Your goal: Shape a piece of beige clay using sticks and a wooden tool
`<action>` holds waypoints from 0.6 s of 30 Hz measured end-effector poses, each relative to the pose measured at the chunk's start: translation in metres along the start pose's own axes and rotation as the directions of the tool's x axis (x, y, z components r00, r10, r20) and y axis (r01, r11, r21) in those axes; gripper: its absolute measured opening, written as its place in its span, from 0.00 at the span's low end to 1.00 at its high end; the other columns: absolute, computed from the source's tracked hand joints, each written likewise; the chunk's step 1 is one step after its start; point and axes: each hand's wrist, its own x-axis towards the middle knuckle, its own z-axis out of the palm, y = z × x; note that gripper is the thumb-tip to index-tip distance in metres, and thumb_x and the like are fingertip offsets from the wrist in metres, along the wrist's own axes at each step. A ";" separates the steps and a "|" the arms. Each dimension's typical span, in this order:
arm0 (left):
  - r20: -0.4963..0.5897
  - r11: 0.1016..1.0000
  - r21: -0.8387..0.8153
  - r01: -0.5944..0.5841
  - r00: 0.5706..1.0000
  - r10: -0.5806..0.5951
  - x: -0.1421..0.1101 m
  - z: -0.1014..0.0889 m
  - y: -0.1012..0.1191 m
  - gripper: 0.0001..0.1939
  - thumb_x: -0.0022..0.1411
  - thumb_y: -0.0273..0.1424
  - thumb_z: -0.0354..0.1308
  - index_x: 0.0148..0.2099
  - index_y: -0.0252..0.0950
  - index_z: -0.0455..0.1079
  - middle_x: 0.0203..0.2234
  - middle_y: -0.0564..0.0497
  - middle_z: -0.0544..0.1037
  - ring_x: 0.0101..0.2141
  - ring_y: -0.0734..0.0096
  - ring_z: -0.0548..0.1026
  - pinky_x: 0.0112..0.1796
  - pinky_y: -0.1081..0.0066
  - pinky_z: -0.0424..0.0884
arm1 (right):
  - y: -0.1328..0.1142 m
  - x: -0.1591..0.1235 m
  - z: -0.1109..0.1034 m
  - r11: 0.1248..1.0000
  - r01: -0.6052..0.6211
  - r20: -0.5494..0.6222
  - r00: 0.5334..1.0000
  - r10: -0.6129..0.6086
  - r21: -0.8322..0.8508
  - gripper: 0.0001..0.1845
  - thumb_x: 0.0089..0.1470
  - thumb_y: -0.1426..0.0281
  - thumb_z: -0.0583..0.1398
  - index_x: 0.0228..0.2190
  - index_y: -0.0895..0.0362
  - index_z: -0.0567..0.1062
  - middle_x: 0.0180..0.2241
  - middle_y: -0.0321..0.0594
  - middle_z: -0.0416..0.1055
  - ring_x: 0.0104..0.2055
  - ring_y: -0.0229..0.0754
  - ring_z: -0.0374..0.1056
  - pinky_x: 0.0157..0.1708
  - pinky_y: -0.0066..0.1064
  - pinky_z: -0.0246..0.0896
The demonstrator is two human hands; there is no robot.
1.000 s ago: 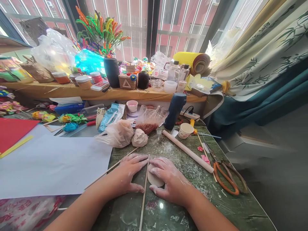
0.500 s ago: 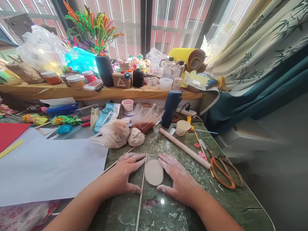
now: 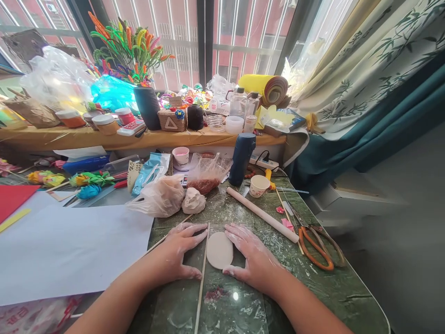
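A flat, pale clay disc (image 3: 219, 251), slightly oval, lies on a transparent sheet (image 3: 174, 306) on the green table. Just left of it runs a thin wooden stick (image 3: 202, 283), pointing away from me. My left hand (image 3: 182, 250) rests low on the sheet with fingers spread, its fingertips and thumb at the stick. On the disc's other side, my right hand (image 3: 248, 253) lies with thumb and fingers apart, curved around the right edge and seemingly touching it. Whitish residue coats both hands. Beyond them sits a lump of clay (image 3: 193, 201).
A pale rolling pin (image 3: 262, 215) lies diagonally at right, near orange-handled scissors (image 3: 316, 248) and a paper cup (image 3: 259, 185). Behind stand a dark blue bottle (image 3: 242, 159) and plastic bags (image 3: 163, 197). White paper (image 3: 76, 250) covers the left side. Another stick (image 3: 167, 236) passes beneath my left hand.
The whole view has shifted slightly, so things appear a little further left. My right hand looks marginally closer to the clay disc; my left hand keeps its place by the stick.
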 end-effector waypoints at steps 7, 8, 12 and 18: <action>0.002 1.000 0.016 -0.008 1.000 0.008 0.003 -0.001 0.002 0.53 0.48 0.46 0.76 0.72 0.55 0.56 0.72 0.52 0.56 0.68 0.36 0.55 0.65 0.40 0.51 | -0.001 0.004 -0.001 0.999 -0.007 -0.004 1.000 0.007 0.043 0.49 0.47 0.55 0.73 0.65 0.58 0.66 0.67 0.51 0.61 0.71 0.58 0.52 0.71 0.55 0.42; 0.007 1.000 0.015 -0.007 1.000 0.007 0.003 -0.001 0.002 0.53 0.48 0.46 0.77 0.72 0.56 0.55 0.72 0.52 0.56 0.68 0.35 0.54 0.65 0.40 0.51 | -0.001 0.004 -0.001 0.999 -0.005 -0.004 1.000 0.005 0.044 0.49 0.47 0.55 0.73 0.65 0.58 0.66 0.67 0.51 0.61 0.71 0.58 0.52 0.71 0.55 0.42; 0.015 1.000 0.015 -0.008 1.000 0.007 0.002 -0.001 0.000 0.54 0.48 0.46 0.76 0.73 0.55 0.53 0.72 0.52 0.56 0.68 0.36 0.54 0.66 0.40 0.49 | 0.001 0.004 0.000 0.999 0.000 -0.010 1.000 0.000 0.044 0.48 0.48 0.54 0.72 0.65 0.57 0.66 0.67 0.51 0.61 0.71 0.58 0.52 0.71 0.56 0.42; -0.001 0.999 0.029 -0.027 1.000 0.027 0.005 -0.001 0.003 0.53 0.47 0.47 0.77 0.72 0.55 0.57 0.71 0.51 0.58 0.67 0.35 0.55 0.65 0.40 0.51 | 0.000 0.004 -0.001 0.999 -0.009 0.001 1.000 0.009 0.051 0.49 0.48 0.53 0.72 0.65 0.57 0.66 0.67 0.51 0.61 0.71 0.58 0.52 0.71 0.55 0.42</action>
